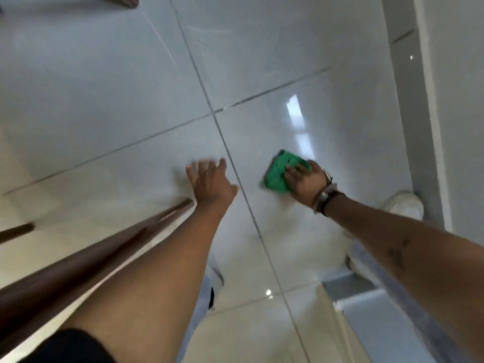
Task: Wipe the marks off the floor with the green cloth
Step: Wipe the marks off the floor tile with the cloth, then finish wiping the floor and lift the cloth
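Right hand (305, 180) presses the folded cloth (279, 172) flat on the floor (262, 61); left hand (209, 183) is spread, empty. Firm, overlapping strokes would work best.

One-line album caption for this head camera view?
Right hand presses a green cloth onto glossy floor tiles; left hand open.

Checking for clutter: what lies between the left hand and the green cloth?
Head view: only bare floor tile crossed by a dark grout line, between left hand and green cloth.
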